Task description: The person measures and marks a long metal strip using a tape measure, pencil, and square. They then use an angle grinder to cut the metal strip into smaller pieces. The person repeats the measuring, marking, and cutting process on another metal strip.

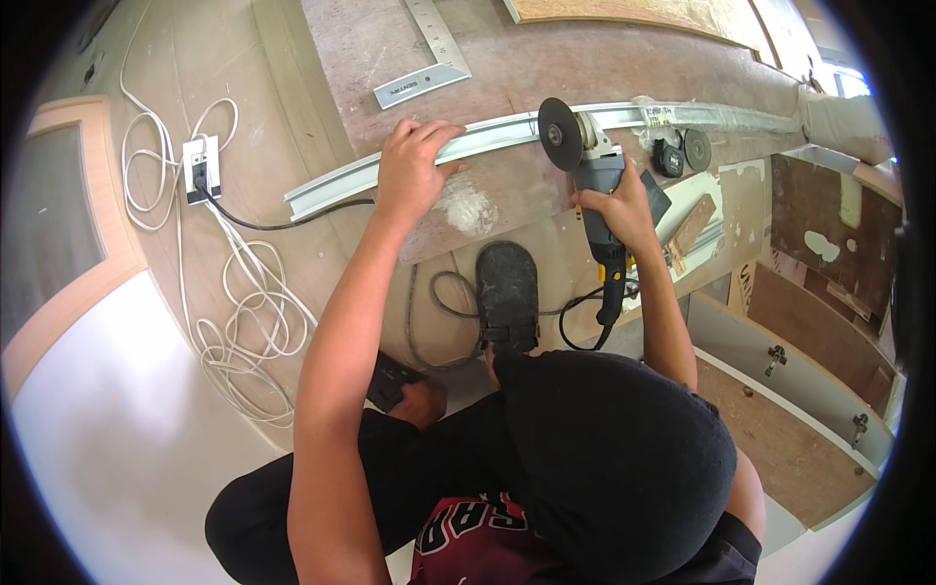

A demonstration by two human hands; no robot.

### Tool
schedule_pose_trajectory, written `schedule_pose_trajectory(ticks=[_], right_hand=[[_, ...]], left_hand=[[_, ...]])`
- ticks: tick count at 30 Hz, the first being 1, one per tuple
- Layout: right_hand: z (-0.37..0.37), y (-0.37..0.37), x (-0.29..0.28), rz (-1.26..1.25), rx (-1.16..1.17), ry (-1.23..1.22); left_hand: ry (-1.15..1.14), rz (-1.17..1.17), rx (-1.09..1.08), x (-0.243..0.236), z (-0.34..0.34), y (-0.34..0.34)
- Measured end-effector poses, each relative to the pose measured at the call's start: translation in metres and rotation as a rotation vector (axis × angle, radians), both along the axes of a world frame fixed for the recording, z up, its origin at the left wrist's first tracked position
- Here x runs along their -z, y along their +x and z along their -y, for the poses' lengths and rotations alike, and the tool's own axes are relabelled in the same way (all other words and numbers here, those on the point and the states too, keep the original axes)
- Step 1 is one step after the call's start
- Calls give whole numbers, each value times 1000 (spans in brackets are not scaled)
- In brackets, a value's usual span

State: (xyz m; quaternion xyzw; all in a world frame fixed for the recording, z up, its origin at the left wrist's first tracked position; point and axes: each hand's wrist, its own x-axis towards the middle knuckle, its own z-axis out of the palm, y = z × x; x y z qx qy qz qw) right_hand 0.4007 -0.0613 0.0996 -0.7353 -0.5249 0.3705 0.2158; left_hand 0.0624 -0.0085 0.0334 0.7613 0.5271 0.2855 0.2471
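A long white metal channel (336, 189) lies across the brown board (507, 190). My left hand (417, 168) is closed over it left of the middle, fingers on its far edge and thumb on the near side. In my right hand (621, 207) is a grey and black angle grinder (598, 175), gripped round its body. Its dark cutting disc (561, 136) stands upright at the channel, to the right of my left hand. Whether the disc touches the metal I cannot tell. The channel's right part is wrapped in clear plastic (721, 119).
A metal square (429, 81) lies beyond the channel. A black tape measure (668, 157) and a loose grinding disc (696, 150) sit at its right. White extension cable (249, 327) coils around a socket box (201, 168) at left. Cabinet panels (780, 405) stand at right.
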Motion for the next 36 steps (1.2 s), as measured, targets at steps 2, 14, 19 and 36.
schedule_pose_trajectory(ticks=[2,14,19,36], right_hand=[[1,0,1,20,-7,-1],[0,-9,-5,3,0,-38],[-1,-13,-11,-11,30,-67],[1,-21,-10,16,0,-22]], left_hand=[[-3,0,-1,-1,0,-1],[3,29,-5,1,2,-8],[-3,38,-10,0,2,-7],[12,48,-18,1,5,-16]])
